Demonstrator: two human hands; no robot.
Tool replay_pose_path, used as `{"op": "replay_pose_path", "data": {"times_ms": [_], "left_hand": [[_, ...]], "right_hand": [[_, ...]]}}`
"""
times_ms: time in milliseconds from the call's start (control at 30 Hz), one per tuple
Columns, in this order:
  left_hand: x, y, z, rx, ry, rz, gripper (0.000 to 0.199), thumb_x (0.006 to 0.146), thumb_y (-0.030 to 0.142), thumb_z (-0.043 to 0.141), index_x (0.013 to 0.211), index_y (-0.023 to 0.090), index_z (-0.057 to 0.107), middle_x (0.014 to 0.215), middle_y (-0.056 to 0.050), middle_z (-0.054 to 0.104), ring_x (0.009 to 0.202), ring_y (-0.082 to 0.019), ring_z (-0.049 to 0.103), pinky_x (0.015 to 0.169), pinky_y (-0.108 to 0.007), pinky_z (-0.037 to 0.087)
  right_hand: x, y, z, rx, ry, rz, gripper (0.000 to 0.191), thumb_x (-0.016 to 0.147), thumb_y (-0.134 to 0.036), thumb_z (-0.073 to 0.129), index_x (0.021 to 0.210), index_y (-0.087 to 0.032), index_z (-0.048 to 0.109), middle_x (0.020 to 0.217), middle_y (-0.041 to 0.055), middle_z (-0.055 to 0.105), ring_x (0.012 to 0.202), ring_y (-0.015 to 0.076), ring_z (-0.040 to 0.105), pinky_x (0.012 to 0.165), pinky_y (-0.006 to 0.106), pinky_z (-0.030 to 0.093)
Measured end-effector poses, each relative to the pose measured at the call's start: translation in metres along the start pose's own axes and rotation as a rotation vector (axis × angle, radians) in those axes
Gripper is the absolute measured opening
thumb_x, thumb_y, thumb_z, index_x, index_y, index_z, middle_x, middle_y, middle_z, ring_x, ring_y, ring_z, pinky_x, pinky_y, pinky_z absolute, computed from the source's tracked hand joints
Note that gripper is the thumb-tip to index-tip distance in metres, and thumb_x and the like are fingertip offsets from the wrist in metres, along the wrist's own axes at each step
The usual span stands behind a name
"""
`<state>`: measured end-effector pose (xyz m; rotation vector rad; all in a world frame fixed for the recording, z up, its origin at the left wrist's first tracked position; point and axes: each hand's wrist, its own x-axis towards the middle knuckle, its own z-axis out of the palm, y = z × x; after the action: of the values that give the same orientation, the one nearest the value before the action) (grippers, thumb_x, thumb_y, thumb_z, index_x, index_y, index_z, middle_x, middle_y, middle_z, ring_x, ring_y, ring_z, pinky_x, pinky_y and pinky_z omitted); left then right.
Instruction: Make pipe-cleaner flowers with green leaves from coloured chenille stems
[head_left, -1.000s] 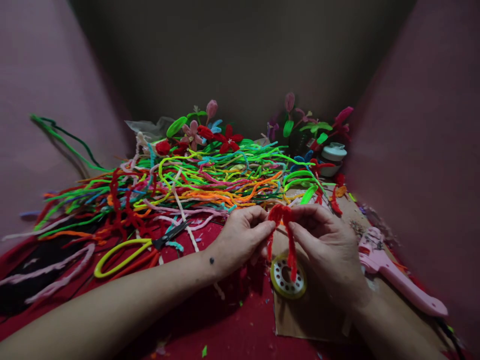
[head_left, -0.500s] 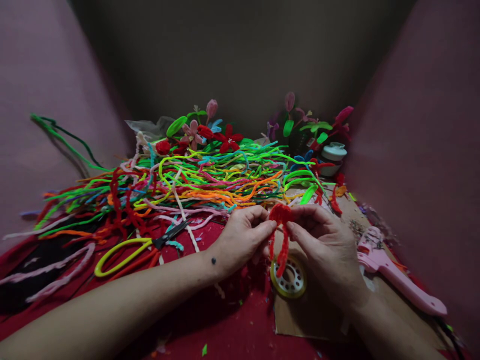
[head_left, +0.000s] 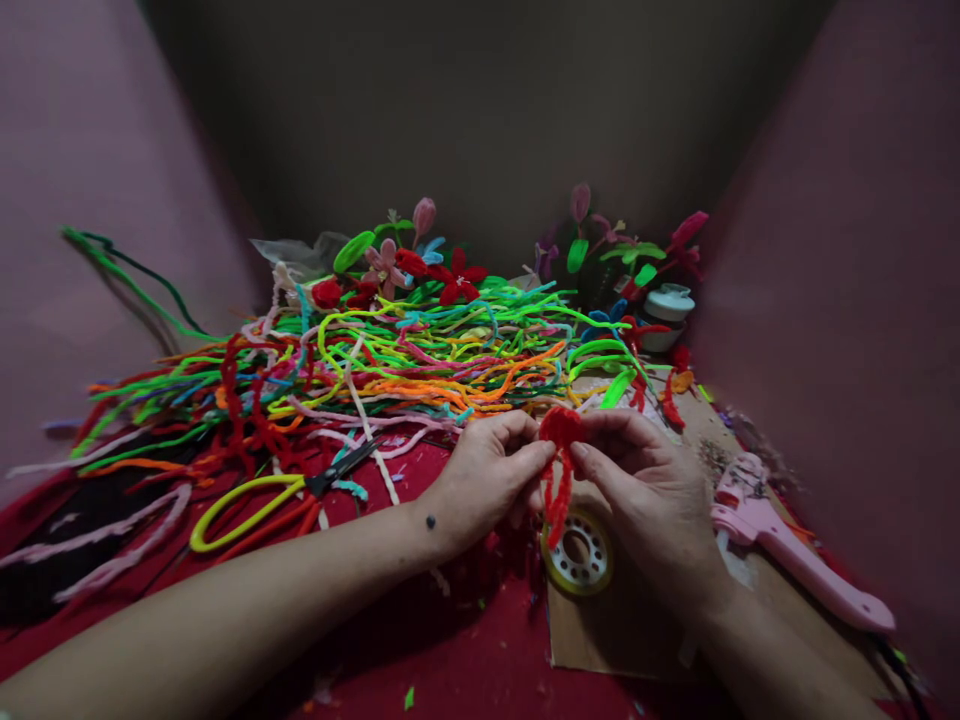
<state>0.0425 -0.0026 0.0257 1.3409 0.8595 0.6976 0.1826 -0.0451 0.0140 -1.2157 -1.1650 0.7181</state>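
Observation:
A red pipe cleaner [head_left: 559,427], bent into a rounded, petal-like shape with its ends dangling, is held between both hands. My left hand [head_left: 506,465] pinches its left side between thumb and fingers. From the other side, my right hand [head_left: 645,485] grips it the same way, thumb against the lower part. Below the dangling ends a roll of tape [head_left: 581,575] lies on a piece of cardboard [head_left: 600,640]. Scissors [head_left: 251,495] with yellow and red handles rest left of my left wrist, their dark blades toward the pile.
A wide heap of coloured pipe cleaners [head_left: 450,350] spreads behind my hands. Finished pipe-cleaner flowers [head_left: 459,277] stand at the back. A lidded jar [head_left: 667,305] is at the back right. The pink glue gun [head_left: 806,560] lies on the right, its cord trailing. Red cloth [head_left: 450,640] covers the table.
The dangling ends of the red pipe cleaner have shifted slightly left and closer together. Both hands keep their grip in almost the same place.

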Motion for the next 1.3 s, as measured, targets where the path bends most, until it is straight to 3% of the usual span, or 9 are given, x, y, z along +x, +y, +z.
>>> {"op": "replay_pose_path", "data": {"times_ms": [567,700,833,1000,1133,1300], "left_hand": [[0.001,0.003,0.001,-0.016,0.029,0.026,0.015,0.080,0.028,0.054,0.071,0.017,0.049,0.044,0.007,0.052,0.029,-0.006,0.041,0.029,-0.015,0.032],[0.001,0.003,-0.001,-0.040,0.063,0.045,0.015,0.080,0.030,0.055,0.075,0.016,0.051,0.045,0.005,0.054,0.030,-0.006,0.043,0.030,-0.016,0.033],[0.001,0.005,-0.003,-0.076,0.066,0.060,0.014,0.080,0.029,0.055,0.076,0.015,0.054,0.045,0.004,0.056,0.032,-0.006,0.044,0.035,-0.017,0.036],[0.005,0.001,-0.003,-0.012,0.144,0.172,0.012,0.075,0.022,0.060,0.069,0.013,0.058,0.054,0.004,0.054,0.043,-0.003,0.045,0.041,-0.014,0.034],[0.006,-0.002,-0.005,0.109,0.136,0.206,0.013,0.077,0.023,0.058,0.068,0.013,0.059,0.054,0.005,0.051,0.044,-0.003,0.042,0.042,-0.015,0.032],[0.001,0.013,-0.011,0.183,0.143,0.221,0.011,0.076,0.024,0.061,0.075,0.014,0.055,0.059,0.004,0.053,0.048,-0.006,0.048,0.046,-0.018,0.039]], "right_hand": [[0.001,-0.001,0.003,0.133,-0.047,0.014,0.016,0.077,-0.018,0.064,0.091,-0.023,0.060,0.088,-0.0001,0.065,0.083,0.0129,0.060,0.076,0.024,0.048],[0.000,-0.002,0.001,0.230,-0.084,0.193,0.023,0.073,-0.028,0.068,0.095,-0.023,0.061,0.092,0.0018,0.066,0.083,0.0153,0.061,0.073,0.026,0.049],[-0.001,-0.001,0.002,0.300,-0.214,0.444,0.024,0.069,-0.036,0.070,0.085,-0.017,0.066,0.080,0.0046,0.067,0.068,0.0157,0.059,0.062,0.028,0.048],[-0.001,0.001,0.006,0.329,-0.197,0.476,0.024,0.067,-0.034,0.072,0.082,-0.016,0.070,0.070,0.0022,0.067,0.061,0.0119,0.056,0.064,0.026,0.045],[-0.002,-0.002,0.008,0.384,-0.158,0.533,0.025,0.061,-0.033,0.076,0.079,-0.016,0.072,0.069,0.0014,0.067,0.062,0.0123,0.057,0.060,0.024,0.043],[-0.001,-0.005,0.004,0.298,-0.129,0.496,0.021,0.063,-0.035,0.074,0.073,-0.016,0.071,0.063,0.0018,0.065,0.055,0.0109,0.053,0.053,0.023,0.040]]}}
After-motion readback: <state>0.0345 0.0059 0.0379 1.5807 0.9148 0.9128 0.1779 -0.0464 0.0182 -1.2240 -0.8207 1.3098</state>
